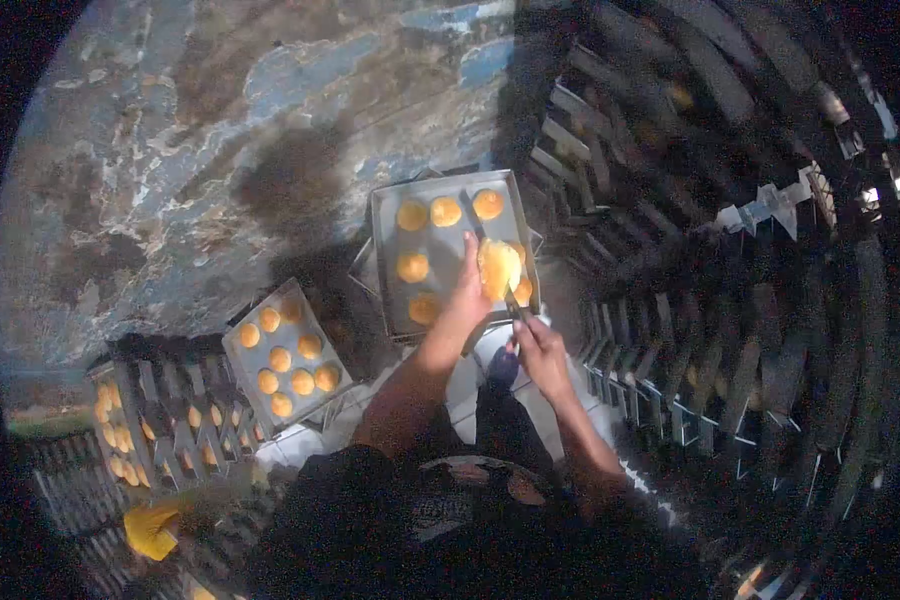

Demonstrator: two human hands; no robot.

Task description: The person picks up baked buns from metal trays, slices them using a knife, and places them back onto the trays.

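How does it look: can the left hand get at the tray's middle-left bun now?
Probably not yet: the left hand holds another bun, the knife at it. The way to the middle-left bun looks free, though, over bare tray.

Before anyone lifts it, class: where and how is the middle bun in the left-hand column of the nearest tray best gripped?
Probably by its round sides, straight from above. The middle bun looks domed; the tray's rim is to its left, neighbouring buns sit ahead and behind, and bare metal to its right leaves room.
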